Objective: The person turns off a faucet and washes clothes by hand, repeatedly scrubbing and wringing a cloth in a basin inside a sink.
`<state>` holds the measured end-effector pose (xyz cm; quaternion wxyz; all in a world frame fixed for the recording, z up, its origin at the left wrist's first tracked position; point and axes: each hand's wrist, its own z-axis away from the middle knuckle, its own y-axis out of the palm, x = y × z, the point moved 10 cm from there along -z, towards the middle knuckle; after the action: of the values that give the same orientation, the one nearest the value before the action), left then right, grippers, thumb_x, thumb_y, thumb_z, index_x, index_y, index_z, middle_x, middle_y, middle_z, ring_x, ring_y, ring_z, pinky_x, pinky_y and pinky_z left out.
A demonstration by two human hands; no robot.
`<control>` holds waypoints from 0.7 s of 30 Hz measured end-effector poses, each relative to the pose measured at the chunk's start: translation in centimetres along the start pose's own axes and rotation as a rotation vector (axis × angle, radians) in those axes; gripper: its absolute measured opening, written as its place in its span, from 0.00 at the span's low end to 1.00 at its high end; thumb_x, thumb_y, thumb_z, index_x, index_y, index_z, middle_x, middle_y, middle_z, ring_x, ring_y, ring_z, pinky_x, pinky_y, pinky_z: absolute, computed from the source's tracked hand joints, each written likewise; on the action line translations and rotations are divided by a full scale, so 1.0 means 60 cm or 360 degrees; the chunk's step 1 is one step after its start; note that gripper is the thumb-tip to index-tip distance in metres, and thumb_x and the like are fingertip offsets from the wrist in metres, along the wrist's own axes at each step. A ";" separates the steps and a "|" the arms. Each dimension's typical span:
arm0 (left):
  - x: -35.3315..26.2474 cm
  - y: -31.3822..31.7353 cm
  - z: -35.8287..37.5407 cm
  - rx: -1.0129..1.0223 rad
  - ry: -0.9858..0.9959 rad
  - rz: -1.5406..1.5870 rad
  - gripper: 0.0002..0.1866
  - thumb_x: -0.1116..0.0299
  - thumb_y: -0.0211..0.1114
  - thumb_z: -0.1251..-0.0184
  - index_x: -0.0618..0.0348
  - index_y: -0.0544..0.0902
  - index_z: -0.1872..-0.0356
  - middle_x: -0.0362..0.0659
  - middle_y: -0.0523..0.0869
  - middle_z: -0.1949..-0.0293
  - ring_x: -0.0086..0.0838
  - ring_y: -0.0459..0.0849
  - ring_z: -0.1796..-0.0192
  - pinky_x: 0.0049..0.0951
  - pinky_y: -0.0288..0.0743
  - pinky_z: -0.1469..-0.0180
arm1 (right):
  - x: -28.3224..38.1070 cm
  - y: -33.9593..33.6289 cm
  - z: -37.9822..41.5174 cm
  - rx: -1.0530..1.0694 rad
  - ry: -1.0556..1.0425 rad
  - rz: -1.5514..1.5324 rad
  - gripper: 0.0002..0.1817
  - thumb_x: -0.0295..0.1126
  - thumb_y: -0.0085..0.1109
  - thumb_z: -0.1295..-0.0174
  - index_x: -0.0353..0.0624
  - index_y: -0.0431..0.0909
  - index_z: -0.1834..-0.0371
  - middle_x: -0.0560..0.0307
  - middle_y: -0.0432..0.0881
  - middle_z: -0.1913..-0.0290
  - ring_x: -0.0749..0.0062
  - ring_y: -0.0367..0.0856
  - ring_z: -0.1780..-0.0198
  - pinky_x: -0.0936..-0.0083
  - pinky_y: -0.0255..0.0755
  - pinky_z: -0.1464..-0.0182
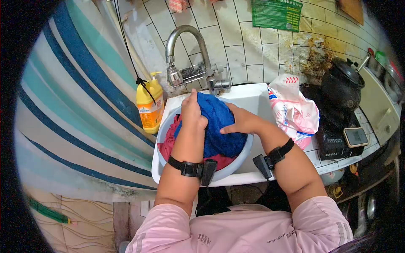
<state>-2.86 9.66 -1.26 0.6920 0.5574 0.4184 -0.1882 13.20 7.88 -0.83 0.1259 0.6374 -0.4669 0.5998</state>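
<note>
A bundled blue cloth is between my two hands, over a light grey-blue basin. On its left side, my left hand grips it with the fingers pointing up; part of the grip is hidden behind the hand. My right hand is closed around its right side, with the thumb lying across the front. Red-pink cloth lies in the basin, showing to the left and below the blue bundle. The basin stands inside a white sink.
A chrome faucet arches behind the basin. To the left stands a yellow pump bottle beside a striped curtain. On the right are a crumpled plastic bag, a black pot on a dark cooktop, and a phone.
</note>
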 end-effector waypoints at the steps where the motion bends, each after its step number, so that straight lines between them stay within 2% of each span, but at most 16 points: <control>1: 0.010 -0.017 -0.022 -0.0010 -0.0003 0.0004 0.15 0.60 0.62 0.32 0.61 0.72 0.57 0.47 0.80 0.63 0.37 0.82 0.61 0.47 0.81 0.59 | 0.015 -0.003 0.003 -0.0072 -0.0224 0.0256 0.35 0.35 0.69 0.49 0.35 0.68 0.38 0.46 0.80 0.48 0.65 0.79 0.48 0.71 0.71 0.44; 2: 0.021 -0.032 -0.045 -0.0039 -0.0006 -0.0037 0.16 0.60 0.65 0.34 0.60 0.72 0.57 0.47 0.79 0.61 0.36 0.81 0.59 0.45 0.80 0.58 | 0.006 -0.003 -0.001 -0.0065 -0.0216 0.0252 0.35 0.35 0.69 0.49 0.35 0.68 0.38 0.46 0.80 0.48 0.65 0.79 0.48 0.71 0.71 0.44; 4: 0.017 -0.032 -0.037 -0.0137 0.0020 -0.0070 0.20 0.62 0.72 0.41 0.59 0.71 0.56 0.46 0.76 0.57 0.32 0.77 0.55 0.41 0.78 0.57 | -0.035 -0.027 -0.014 -0.0204 0.0134 -0.0270 0.30 0.28 0.66 0.50 0.34 0.70 0.42 0.49 0.81 0.53 0.67 0.81 0.54 0.72 0.75 0.49; 5: 0.020 -0.029 -0.027 -0.0135 0.0010 -0.0077 0.20 0.62 0.72 0.41 0.59 0.71 0.56 0.46 0.76 0.57 0.32 0.77 0.55 0.41 0.78 0.57 | -0.038 -0.033 -0.016 -0.0211 0.0141 -0.0276 0.30 0.28 0.66 0.50 0.34 0.70 0.42 0.49 0.81 0.53 0.67 0.81 0.54 0.72 0.75 0.49; 7: 0.002 0.020 0.036 -0.0032 -0.0065 -0.0460 0.23 0.64 0.72 0.43 0.58 0.71 0.51 0.45 0.75 0.56 0.33 0.77 0.56 0.40 0.78 0.55 | -0.052 -0.055 -0.010 -0.0434 0.0304 -0.0899 0.24 0.26 0.62 0.49 0.35 0.73 0.46 0.53 0.81 0.57 0.70 0.81 0.58 0.72 0.76 0.53; 8: 0.006 0.022 0.036 -0.0030 -0.0068 -0.0458 0.23 0.64 0.72 0.43 0.58 0.71 0.51 0.45 0.75 0.56 0.33 0.77 0.56 0.40 0.78 0.55 | -0.058 -0.060 -0.012 -0.0504 0.0306 -0.1030 0.20 0.26 0.61 0.46 0.36 0.74 0.48 0.53 0.82 0.57 0.69 0.82 0.58 0.71 0.77 0.53; 9: 0.007 0.031 0.035 0.0066 -0.0043 -0.0681 0.27 0.63 0.74 0.45 0.57 0.72 0.46 0.47 0.75 0.53 0.35 0.78 0.54 0.40 0.78 0.53 | -0.055 -0.059 -0.012 -0.0504 0.0308 -0.1027 0.20 0.26 0.61 0.46 0.36 0.74 0.48 0.53 0.82 0.57 0.69 0.82 0.58 0.71 0.77 0.53; 10: 0.010 0.040 0.035 0.0161 -0.0015 -0.0902 0.32 0.63 0.75 0.48 0.57 0.72 0.42 0.49 0.75 0.49 0.38 0.78 0.51 0.40 0.78 0.52 | -0.053 -0.064 -0.011 -0.0598 0.0258 -0.1232 0.20 0.28 0.61 0.46 0.36 0.74 0.48 0.52 0.82 0.58 0.68 0.82 0.60 0.71 0.78 0.55; 11: 0.017 0.035 0.029 0.0159 -0.0015 -0.0896 0.32 0.63 0.75 0.48 0.57 0.72 0.42 0.49 0.75 0.49 0.38 0.78 0.51 0.40 0.78 0.52 | -0.052 -0.069 -0.010 -0.0692 0.0207 -0.1435 0.21 0.29 0.62 0.46 0.36 0.74 0.49 0.51 0.82 0.58 0.67 0.82 0.62 0.70 0.78 0.57; 13: 0.057 0.053 0.035 0.0462 -0.0218 -0.1234 0.44 0.63 0.77 0.49 0.53 0.62 0.31 0.56 0.73 0.41 0.43 0.77 0.43 0.44 0.76 0.48 | -0.040 -0.078 -0.012 -0.0681 0.0091 -0.1492 0.17 0.31 0.60 0.42 0.38 0.75 0.50 0.52 0.82 0.59 0.66 0.82 0.62 0.67 0.79 0.57; 14: 0.058 0.050 0.037 0.0487 -0.0167 -0.1382 0.43 0.59 0.77 0.49 0.53 0.65 0.31 0.59 0.67 0.35 0.46 0.72 0.37 0.45 0.69 0.39 | -0.043 -0.089 -0.007 -0.0765 0.0065 -0.1585 0.15 0.32 0.59 0.41 0.39 0.75 0.52 0.53 0.82 0.59 0.66 0.83 0.62 0.67 0.79 0.57; 15: 0.060 0.045 0.037 0.0481 -0.0172 -0.1370 0.43 0.59 0.77 0.49 0.53 0.65 0.31 0.59 0.67 0.35 0.46 0.72 0.37 0.45 0.69 0.39 | -0.042 -0.098 -0.001 -0.0848 0.0040 -0.1676 0.13 0.32 0.58 0.39 0.39 0.75 0.54 0.54 0.82 0.60 0.65 0.83 0.62 0.66 0.79 0.57; 17: 0.041 0.065 0.041 0.0643 0.0335 -0.2199 0.37 0.55 0.74 0.47 0.55 0.72 0.36 0.60 0.64 0.33 0.51 0.71 0.37 0.44 0.63 0.34 | -0.056 -0.110 0.000 -0.0922 0.0131 -0.1676 0.10 0.33 0.55 0.36 0.40 0.76 0.55 0.55 0.82 0.60 0.65 0.83 0.61 0.67 0.79 0.57; 18: 0.049 0.065 0.037 0.0696 0.0326 -0.2287 0.28 0.55 0.68 0.39 0.58 0.77 0.40 0.61 0.69 0.35 0.49 0.74 0.37 0.39 0.61 0.33 | -0.062 -0.112 -0.003 -0.0886 0.0118 -0.1733 0.10 0.33 0.55 0.35 0.41 0.76 0.55 0.55 0.82 0.60 0.65 0.83 0.61 0.66 0.79 0.57; 19: 0.053 0.063 0.033 0.0695 0.0318 -0.2275 0.28 0.55 0.68 0.39 0.58 0.77 0.40 0.61 0.69 0.35 0.49 0.74 0.37 0.39 0.61 0.33 | -0.067 -0.112 -0.006 -0.0850 0.0106 -0.1789 0.11 0.34 0.54 0.35 0.41 0.76 0.54 0.55 0.82 0.59 0.65 0.83 0.61 0.66 0.79 0.57; 21: 0.031 0.067 0.026 0.0574 0.0465 -0.1859 0.19 0.56 0.62 0.35 0.62 0.82 0.53 0.59 0.77 0.43 0.46 0.77 0.42 0.39 0.71 0.46 | -0.069 -0.112 -0.007 -0.0847 0.0115 -0.1765 0.11 0.34 0.54 0.34 0.41 0.76 0.54 0.55 0.82 0.59 0.65 0.83 0.60 0.64 0.79 0.55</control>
<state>1.73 9.86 -0.19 0.3057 0.3650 0.7058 -0.5246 18.59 13.58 -1.73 0.5896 0.7114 -0.1951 0.3291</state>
